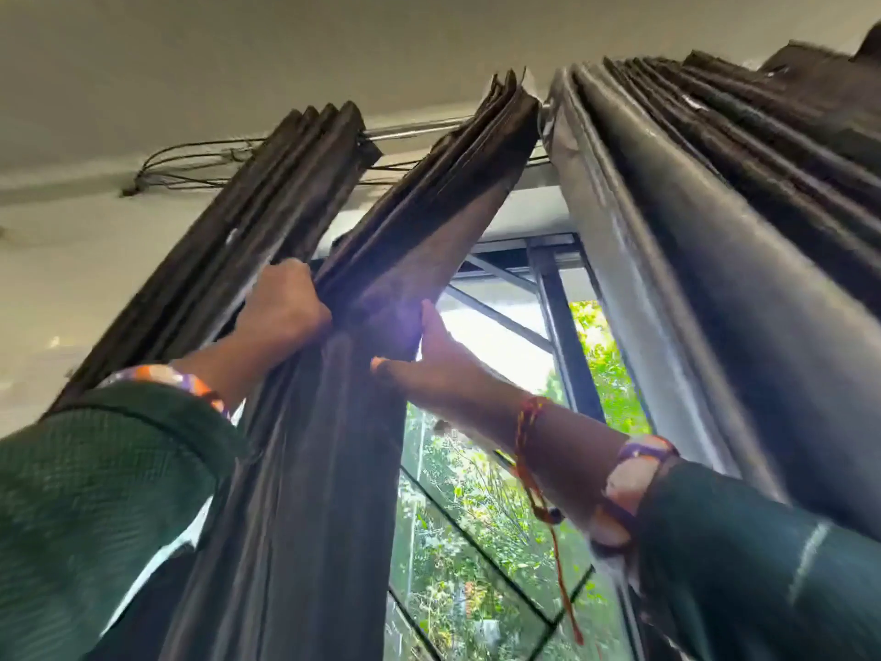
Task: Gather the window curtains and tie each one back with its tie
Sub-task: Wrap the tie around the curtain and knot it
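While the left hand (281,302) fists the left curtain (305,469), the right hand (429,360) presses it, fingers straight together.

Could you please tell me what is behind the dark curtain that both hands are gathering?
Past the curtain edge, the window shows black bars and green foliage. The fabric covers the rest of the window.

Home rm: dark curtains (305,469) on rod (414,128), barred window (548,298).

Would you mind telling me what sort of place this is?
Probably a room in a home: dark pleated curtains hang from a metal rod under a plain ceiling, before a barred window facing greenery.
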`<state>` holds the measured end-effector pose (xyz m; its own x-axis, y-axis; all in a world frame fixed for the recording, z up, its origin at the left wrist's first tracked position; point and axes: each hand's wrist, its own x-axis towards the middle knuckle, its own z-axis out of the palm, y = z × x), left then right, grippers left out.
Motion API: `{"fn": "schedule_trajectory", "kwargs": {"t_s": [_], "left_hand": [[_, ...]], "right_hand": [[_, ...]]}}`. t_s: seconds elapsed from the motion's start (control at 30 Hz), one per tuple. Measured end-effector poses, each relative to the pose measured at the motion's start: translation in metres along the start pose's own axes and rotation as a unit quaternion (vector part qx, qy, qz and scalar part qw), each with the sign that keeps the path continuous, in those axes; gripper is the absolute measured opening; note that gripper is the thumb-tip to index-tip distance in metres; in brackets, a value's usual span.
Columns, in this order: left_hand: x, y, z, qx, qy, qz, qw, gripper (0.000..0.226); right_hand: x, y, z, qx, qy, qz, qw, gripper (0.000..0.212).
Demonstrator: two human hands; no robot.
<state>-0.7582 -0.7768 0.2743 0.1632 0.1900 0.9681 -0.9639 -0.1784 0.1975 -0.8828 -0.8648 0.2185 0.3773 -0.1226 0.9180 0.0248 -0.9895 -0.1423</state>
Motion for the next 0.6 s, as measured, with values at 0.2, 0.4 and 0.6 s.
{"fn": "schedule_trajectory", "kwargs": {"t_s": [0.2, 0.4, 0.6], "left_hand": [[0.039, -0.070, -0.031, 0.016, 0.021, -0.025, 0.999, 0.033], [0.049, -0.149, -0.054, 0.034, -0.011, -0.068, 0.997, 0.026], [0.012, -0.149, -0.043, -0.053, -0.118, 0.023, 0.991, 0.044]], "right_hand": [[0.041, -0.048, 0.076, 0.088, 0.048, -0.022, 0.995, 0.077], [0.066, -0.062, 0.133, 0.104, 0.021, -0.032, 0.994, 0.080], [0.081, -0.070, 0.143, 0.095, 0.155, 0.023, 0.983, 0.048]]}}
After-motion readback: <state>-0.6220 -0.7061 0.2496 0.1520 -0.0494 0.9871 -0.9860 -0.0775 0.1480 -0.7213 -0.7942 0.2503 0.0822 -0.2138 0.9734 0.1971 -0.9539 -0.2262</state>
